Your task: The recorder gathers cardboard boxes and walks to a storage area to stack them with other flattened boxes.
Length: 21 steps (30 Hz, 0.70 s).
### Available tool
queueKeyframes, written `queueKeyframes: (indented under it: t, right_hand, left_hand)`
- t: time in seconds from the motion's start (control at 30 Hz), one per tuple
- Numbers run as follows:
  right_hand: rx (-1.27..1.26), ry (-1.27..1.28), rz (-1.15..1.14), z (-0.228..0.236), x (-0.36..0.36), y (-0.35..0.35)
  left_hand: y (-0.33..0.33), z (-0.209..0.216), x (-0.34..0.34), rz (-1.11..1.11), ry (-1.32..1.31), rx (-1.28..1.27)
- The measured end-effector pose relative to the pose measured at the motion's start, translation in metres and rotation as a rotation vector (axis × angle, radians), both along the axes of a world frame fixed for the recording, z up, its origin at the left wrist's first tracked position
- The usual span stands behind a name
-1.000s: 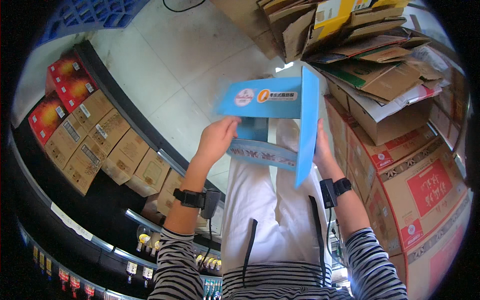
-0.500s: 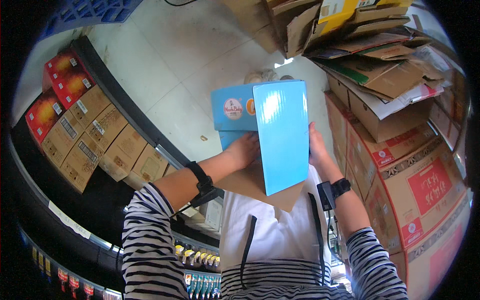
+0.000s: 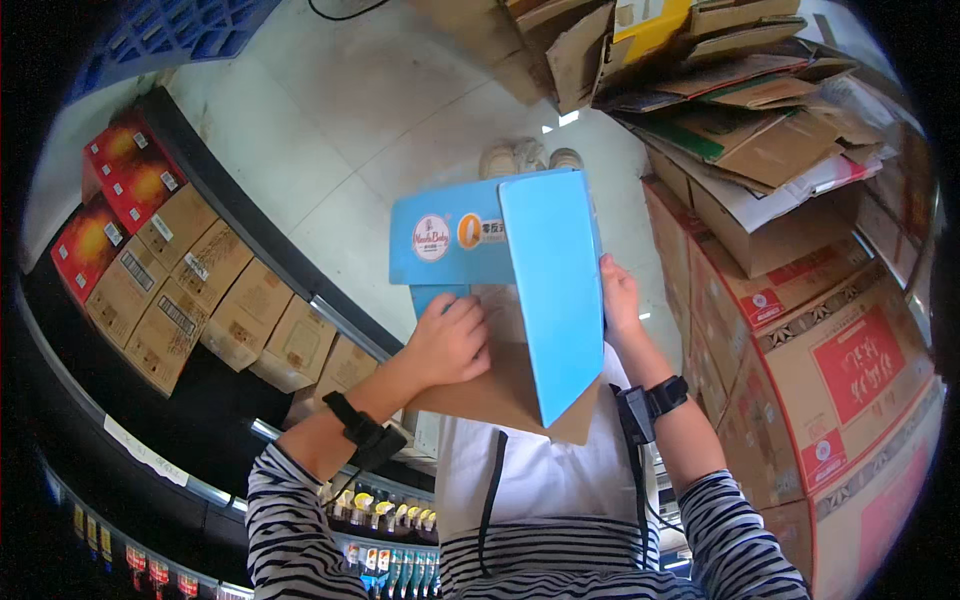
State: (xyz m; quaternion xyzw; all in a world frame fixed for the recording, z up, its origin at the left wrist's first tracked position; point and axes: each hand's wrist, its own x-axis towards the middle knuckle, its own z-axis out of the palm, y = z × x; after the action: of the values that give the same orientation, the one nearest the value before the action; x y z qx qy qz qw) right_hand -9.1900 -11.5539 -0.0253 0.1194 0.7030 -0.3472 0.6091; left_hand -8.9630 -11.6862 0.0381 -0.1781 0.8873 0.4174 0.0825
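A light blue cardboard box (image 3: 550, 290) with its top flaps raised is held in front of my body. Its brown inner side shows on the flap nearest me, and a round logo marks the far flap. My left hand (image 3: 450, 338) is closed at the box's left edge, fingers curled over the cardboard. Along the right side, my right hand (image 3: 618, 292) grips the box with the thumb up; its other fingers are partly hidden behind the blue flap. The inside of the box is mostly hidden by that flap.
Flattened cardboard (image 3: 740, 130) is piled at the far right, above stacked brown-and-red cartons (image 3: 860, 370). On the left, a black shelf (image 3: 220, 420) carries brown cartons (image 3: 165, 320) and red boxes (image 3: 130, 175). Bottles (image 3: 385, 515) stand on a shelf near me. A blue plastic crate (image 3: 170, 40) is at the far left.
The box has shifted left and slightly toward me. My left hand has come out from under the far flap to the box's left edge, and its fingers now show curled.
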Motion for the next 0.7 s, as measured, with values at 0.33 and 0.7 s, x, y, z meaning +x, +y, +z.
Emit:
queueKeyframes:
  t: [0.33,0.7]
  right_hand:
    - [0.045,-0.002,0.068,0.019,-0.012,0.019]
    - [0.327,-0.221,0.065,0.043,-0.050,0.064]
  left_hand:
    - [0.010,0.033,0.001,0.129,0.199,0.114]
    - [-0.012,0.065,0.005,0.254,0.330,0.265]
